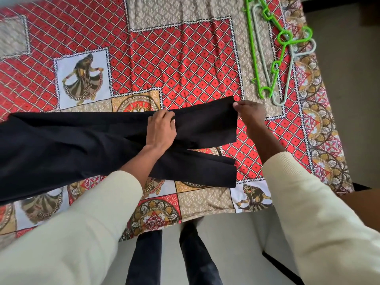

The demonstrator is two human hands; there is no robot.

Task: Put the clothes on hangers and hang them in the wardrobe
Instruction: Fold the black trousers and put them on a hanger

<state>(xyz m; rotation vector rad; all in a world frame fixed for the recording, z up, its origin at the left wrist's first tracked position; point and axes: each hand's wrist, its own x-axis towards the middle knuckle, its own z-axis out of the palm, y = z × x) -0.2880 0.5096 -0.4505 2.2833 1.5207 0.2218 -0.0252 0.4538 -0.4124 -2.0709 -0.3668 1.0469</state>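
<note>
Head camera looks down at our two hands over a bed with a red patterned bedspread (185, 64). Black trousers (72, 145) lie lengthwise across it, waist off to our left, leg hems pointing right. Our left hand (161, 130) lies palm-down on the upper leg, fingers curled over its fold. Our right hand (249, 114) pinches that leg's hem corner. Green hanger (265, 14) and grey hanger (287, 79) rest far right.
</note>
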